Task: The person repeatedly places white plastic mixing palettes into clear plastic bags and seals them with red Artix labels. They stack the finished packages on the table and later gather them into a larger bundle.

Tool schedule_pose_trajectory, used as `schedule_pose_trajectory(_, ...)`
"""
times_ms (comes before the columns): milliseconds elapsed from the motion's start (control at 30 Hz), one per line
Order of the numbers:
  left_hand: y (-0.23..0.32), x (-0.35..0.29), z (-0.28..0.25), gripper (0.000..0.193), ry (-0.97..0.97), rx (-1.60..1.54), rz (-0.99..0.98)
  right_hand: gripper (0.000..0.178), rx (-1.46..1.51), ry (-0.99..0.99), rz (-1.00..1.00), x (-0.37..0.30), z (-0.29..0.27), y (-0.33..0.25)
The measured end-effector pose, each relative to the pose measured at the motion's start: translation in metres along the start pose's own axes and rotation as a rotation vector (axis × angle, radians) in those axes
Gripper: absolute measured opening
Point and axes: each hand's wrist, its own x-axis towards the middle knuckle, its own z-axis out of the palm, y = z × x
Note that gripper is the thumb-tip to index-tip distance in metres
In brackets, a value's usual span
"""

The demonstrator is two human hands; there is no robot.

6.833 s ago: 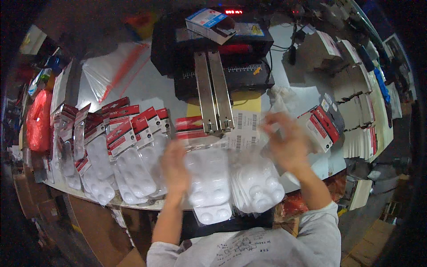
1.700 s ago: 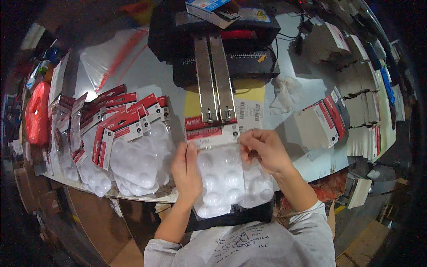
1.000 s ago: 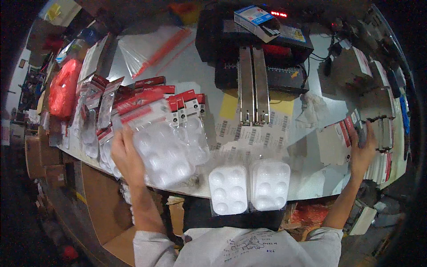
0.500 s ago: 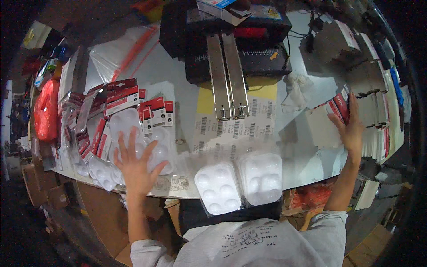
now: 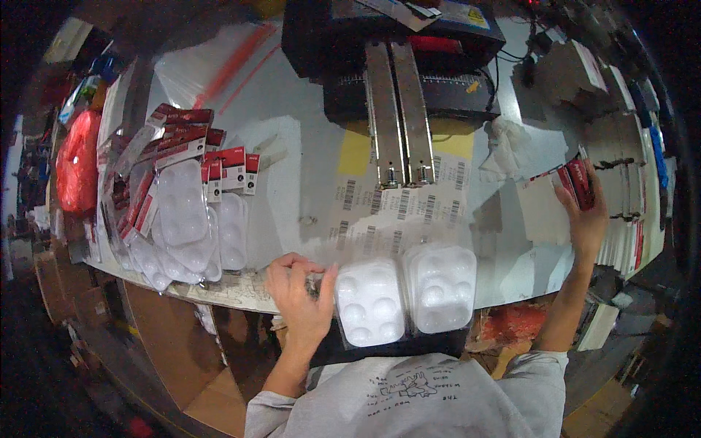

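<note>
My left hand (image 5: pixel 301 299) is at the table's front edge, fingers loosely bent and thumb apart, with nothing visible in it. Its thumb comes close to the left stack of white paint palettes (image 5: pixel 371 310), trays with round wells. A second palette stack (image 5: pixel 443 288) stands just to the right. My right hand (image 5: pixel 586 219), at the right side, has its thumb and fingers around a red-and-black printed card (image 5: pixel 577 182); whether it is one card or several I cannot tell. Packed palettes (image 5: pixel 182 201) with red header cards (image 5: pixel 234 164) lie piled at the left.
A black machine (image 5: pixel 343 98) with two metal rails (image 5: pixel 385 117) stands at the back middle. Beneath the rails lies a barcode label sheet (image 5: pixel 398 212). Crumpled tissue (image 5: pixel 504 146), cartons (image 5: pixel 573 73) and card stacks (image 5: pixel 624 171) line the right. A red bag (image 5: pixel 78 160) hangs far left.
My left hand has left the packed palettes and come right, beside the palette stacks. My right hand stays at the card, which it now grips. The view has shifted slightly.
</note>
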Motion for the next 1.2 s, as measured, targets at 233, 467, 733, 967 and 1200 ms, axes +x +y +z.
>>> schedule_pose_trajectory(233,0.003,0.0,0.014,0.019,0.012,-0.065,-0.061,0.044,-0.289,0.206,-0.05,-0.014,0.006,-0.011)
schedule_pose_trajectory(467,0.028,0.003,-0.001,0.015,0.033,-0.533,-0.046,0.033,-0.039,0.402,-0.012,-0.014,-0.003,-0.042)
schedule_pose_trajectory(733,0.072,0.019,-0.005,0.015,-0.353,-0.874,-0.281,0.042,0.18,-0.568,-0.423,-0.073,0.062,-0.125)
schedule_pose_trajectory(967,0.068,0.026,0.002,0.013,-0.418,-0.754,-0.252,0.015,0.423,-0.617,-0.224,-0.081,0.074,-0.125)
schedule_pose_trajectory(1200,0.072,0.029,0.006,0.013,-0.414,-0.757,-0.221,0.023,0.491,-0.903,-0.152,-0.077,0.078,-0.113)
